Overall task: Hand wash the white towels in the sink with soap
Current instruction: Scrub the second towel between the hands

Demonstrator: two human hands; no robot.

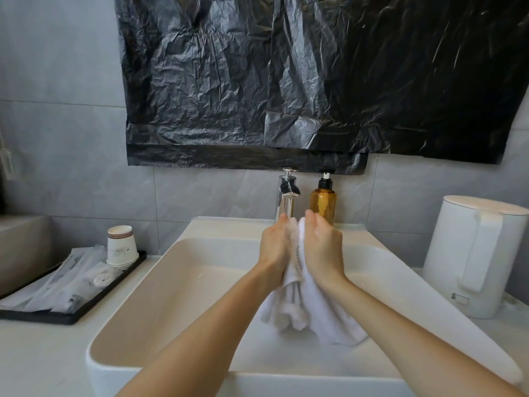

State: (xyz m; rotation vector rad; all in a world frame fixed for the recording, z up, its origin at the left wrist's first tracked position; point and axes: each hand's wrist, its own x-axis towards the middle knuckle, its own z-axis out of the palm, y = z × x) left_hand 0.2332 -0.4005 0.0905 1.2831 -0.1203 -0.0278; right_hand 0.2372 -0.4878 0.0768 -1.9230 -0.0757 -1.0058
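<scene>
Towel (315,313) held above the sink (160,282). The left hand (273,247) and right hand (325,247) face palm to palm with the white towel pressed between them. The fingers are nearly straight and point away from the person, and the fingertips are blurred. The upper folds of the towel are squeezed between the palms. Its lower part hangs in loose bunches over the middle of the white rectangular basin, and whether it touches the basin floor cannot be told. Both bare forearms cross the near rim and hide part of it. The hands stand in front of the chrome faucet (286,196) and the amber soap bottle (323,203), covering the spout's lower end and the bottle's base. These two stand side by side on the back ledge, the bottle to the right. A crinkled black plastic sheet (286,81) hangs on the grey tile wall (71,138) above, its lower edge reaching the faucet top and the bottle's pump. Left of the sink, a black tray (34,316) on the counter (43,353) holds stacked paper cups (121,247) and sealed packets (65,285). To the right stands a white kettle (472,253), handle toward the viewer.
</scene>
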